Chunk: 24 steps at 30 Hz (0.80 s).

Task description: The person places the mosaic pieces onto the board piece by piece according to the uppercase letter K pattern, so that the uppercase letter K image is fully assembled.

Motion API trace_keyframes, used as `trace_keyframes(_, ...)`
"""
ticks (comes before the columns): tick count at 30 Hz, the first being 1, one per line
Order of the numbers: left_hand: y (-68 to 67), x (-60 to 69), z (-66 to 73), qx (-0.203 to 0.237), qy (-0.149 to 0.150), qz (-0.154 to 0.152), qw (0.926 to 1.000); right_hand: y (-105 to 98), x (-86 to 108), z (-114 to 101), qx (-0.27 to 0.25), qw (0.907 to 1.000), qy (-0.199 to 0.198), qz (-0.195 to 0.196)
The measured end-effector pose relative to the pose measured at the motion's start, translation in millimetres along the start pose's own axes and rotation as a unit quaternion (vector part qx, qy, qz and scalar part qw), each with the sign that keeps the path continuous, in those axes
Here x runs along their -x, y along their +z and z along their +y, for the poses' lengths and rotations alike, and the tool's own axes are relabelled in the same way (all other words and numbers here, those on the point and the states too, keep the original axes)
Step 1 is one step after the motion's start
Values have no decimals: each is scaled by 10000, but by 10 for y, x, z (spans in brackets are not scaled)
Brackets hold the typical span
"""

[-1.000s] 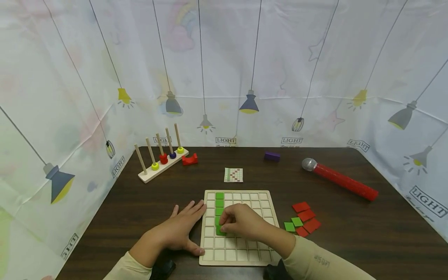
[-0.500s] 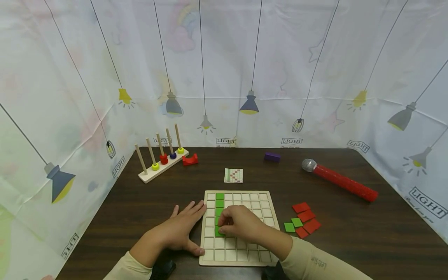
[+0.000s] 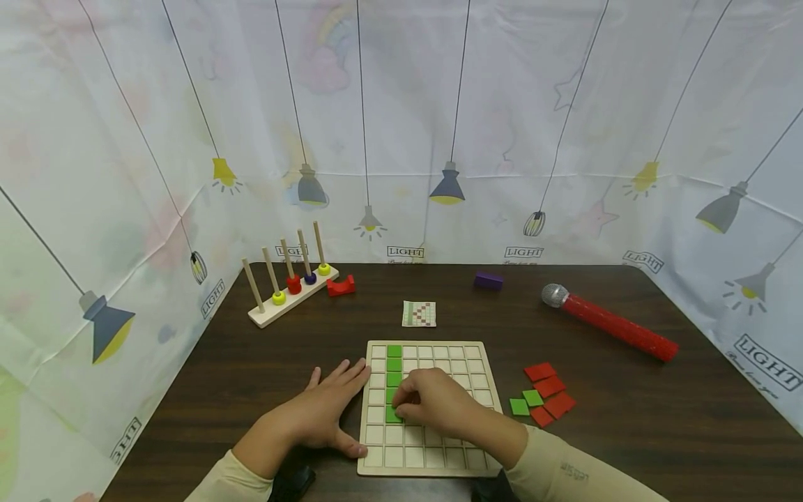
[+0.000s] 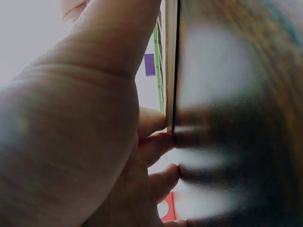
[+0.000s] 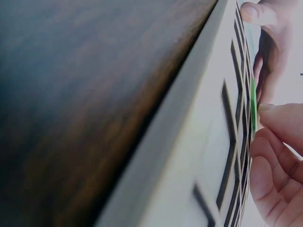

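Note:
A pale wooden grid board point(image 3: 383, 467) lies on the dark table. Down its second column from the left runs a line of several green square tiles point(image 3: 394, 364). My right hand point(image 3: 439, 401) is over the board, its thumb and curled fingers at the lowest green tile point(image 3: 392, 414), which sits in its cell. The right wrist view shows the thumb point(image 5: 279, 118) and fingertips close against a green edge point(image 5: 254, 104). My left hand point(image 3: 323, 411) is spread flat on the table, its fingertips and thumb touching the board's left edge.
Loose red tiles point(image 3: 560, 404) and two green tiles point(image 3: 519, 407) lie right of the board. Behind it are a small patterned card point(image 3: 419, 314), a peg stand with rings point(image 3: 291, 300), a red block point(image 3: 341, 286), a purple block point(image 3: 488, 281) and a red microphone point(image 3: 617, 326).
The lowest green tile, slightly skewed a second ago, now lies square in its cell. My right hand has shifted only slightly; the left hand has stayed put.

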<state>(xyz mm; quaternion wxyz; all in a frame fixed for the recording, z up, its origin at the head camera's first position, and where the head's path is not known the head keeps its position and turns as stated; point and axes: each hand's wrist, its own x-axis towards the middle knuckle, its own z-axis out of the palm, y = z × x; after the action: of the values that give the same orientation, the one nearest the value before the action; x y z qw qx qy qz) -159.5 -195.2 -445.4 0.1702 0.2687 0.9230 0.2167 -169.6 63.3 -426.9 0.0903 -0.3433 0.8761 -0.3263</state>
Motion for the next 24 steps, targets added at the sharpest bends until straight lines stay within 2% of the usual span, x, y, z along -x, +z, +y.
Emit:
trace_keyframes(5,0,5,10,5,-4,7,10000,-81,82,54,61,9997,158,201)
trace_keyframes(13,-12,10,19,41,36,-25,10000,-304,316,295,305,9972,362,574)
trace_keyframes(24,10,-14,-17,37,-9,-93,9999,-664,692,556,295,9939,869,606)
